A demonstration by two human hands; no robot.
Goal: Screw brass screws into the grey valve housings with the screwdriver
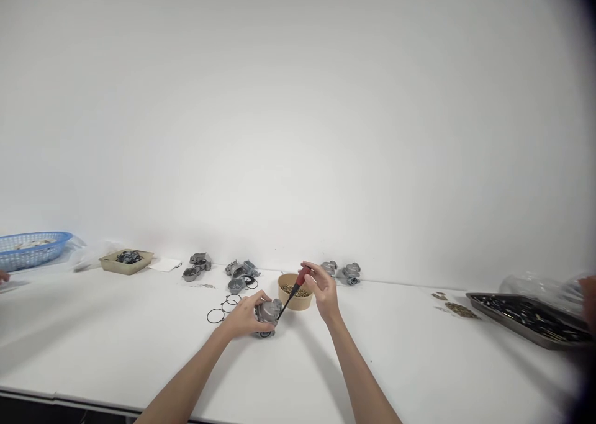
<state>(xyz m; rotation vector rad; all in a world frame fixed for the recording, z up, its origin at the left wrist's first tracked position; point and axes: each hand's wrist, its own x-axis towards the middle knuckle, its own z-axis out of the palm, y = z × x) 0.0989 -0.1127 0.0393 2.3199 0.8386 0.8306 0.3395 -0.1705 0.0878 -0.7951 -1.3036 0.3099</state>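
My left hand is wrapped round a grey metal casting, steadying it on the white table. In my right hand is a screwdriver with a red and black handle, gripped near its top. Its dark shaft slants down to the left, and the tip meets the right side of the casting; what it touches there is too small to make out. Just behind the casting stands a tan paper bowl holding many small brass-coloured screws. Black rubber rings lie flat to the left of my left hand.
Similar grey castings sit in groups along the wall. A tan tray of dark parts and a blue basket are at the left, near another person's hand. A metal tray of dark pieces and small brass parts lie right.
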